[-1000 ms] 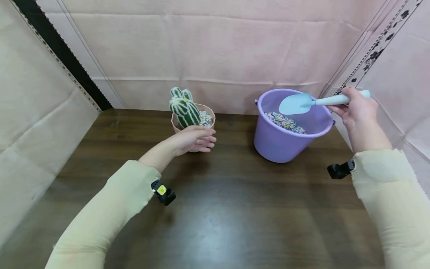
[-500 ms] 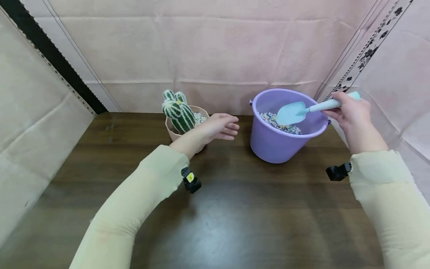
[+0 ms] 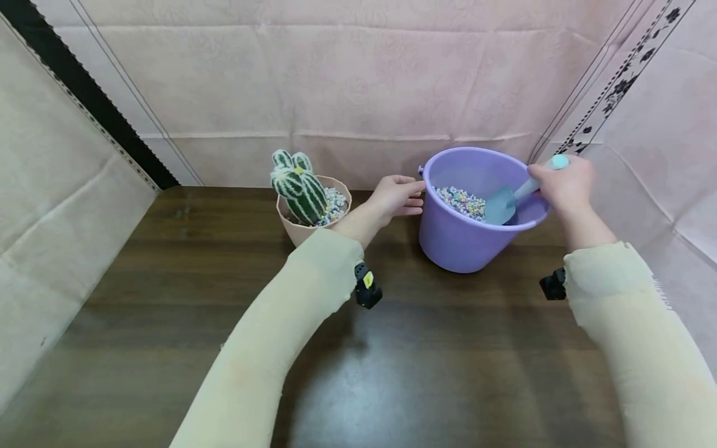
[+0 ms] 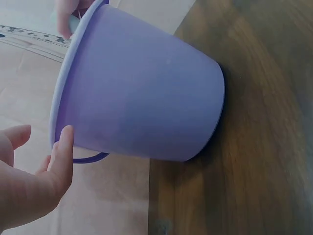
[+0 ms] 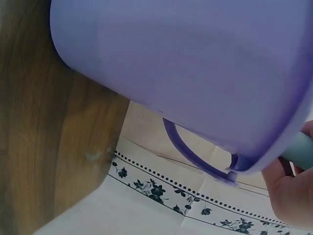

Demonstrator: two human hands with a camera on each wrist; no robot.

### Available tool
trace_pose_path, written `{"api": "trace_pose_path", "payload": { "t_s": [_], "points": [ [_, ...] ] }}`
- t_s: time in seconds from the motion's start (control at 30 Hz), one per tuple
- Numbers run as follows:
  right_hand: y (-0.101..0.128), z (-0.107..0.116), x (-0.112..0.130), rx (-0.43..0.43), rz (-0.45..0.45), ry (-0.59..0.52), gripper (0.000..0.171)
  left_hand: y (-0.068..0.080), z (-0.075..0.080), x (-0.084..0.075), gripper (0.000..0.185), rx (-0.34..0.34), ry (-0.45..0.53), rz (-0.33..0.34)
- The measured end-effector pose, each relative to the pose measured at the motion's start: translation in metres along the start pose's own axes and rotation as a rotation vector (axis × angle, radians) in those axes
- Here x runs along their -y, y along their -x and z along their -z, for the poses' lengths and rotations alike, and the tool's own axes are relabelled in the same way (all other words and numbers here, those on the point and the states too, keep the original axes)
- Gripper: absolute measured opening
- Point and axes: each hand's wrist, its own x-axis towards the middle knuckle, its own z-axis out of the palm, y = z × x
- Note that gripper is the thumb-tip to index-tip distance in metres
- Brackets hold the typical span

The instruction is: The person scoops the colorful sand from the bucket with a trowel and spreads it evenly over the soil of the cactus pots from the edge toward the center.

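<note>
A purple bucket (image 3: 456, 239) stands on the wooden table with small pastel pebbles (image 3: 462, 203) inside. My right hand (image 3: 568, 180) grips the handle of a light blue trowel (image 3: 500, 206), whose blade is down in the bucket at the pebbles. At the bucket's left rim is my left hand (image 3: 394, 198), its fingers extended and fingertips right at the wall. In the left wrist view the left hand (image 4: 36, 178) shows a raised thumb and relaxed fingers beside the rim. The right wrist view shows part of the right hand (image 5: 293, 196) around the trowel handle (image 5: 299, 151).
A potted cactus (image 3: 305, 196) in a pale pink pot (image 3: 299, 233) with pebbles stands left of the bucket, behind my left forearm. The bucket's purple handle (image 5: 195, 156) hangs at its back. Pale cloth walls (image 3: 358, 81) enclose the table (image 3: 426, 348) at the back and sides.
My left hand has moved right, from in front of the cactus pot to the bucket's rim. My right hand has tilted the trowel and lowered its blade into the bucket.
</note>
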Motion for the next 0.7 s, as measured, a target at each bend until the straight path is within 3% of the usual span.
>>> {"api": "trace_pose_path", "payload": {
  "t_s": [0.17, 0.3, 0.5, 0.7],
  "points": [
    [0.001, -0.014, 0.001, 0.075, -0.017, -0.044, 0.018, -0.009, -0.012, 0.004, 0.048, -0.007, 0.066, 0.012],
    [0.007, -0.02, 0.003, 0.085, -0.033, -0.102, 0.014, -0.013, -0.014, 0.009, 0.052, -0.029, 0.107, 0.035],
    [0.013, -0.021, 0.006, 0.137, -0.034, -0.162, 0.013, -0.016, -0.013, 0.012, 0.052, -0.044, 0.192, 0.055],
    [0.015, -0.017, 0.006, 0.147, -0.049, -0.234, 0.012, -0.016, -0.018, 0.011, 0.05, -0.044, 0.215, 0.047]
  ]
}}
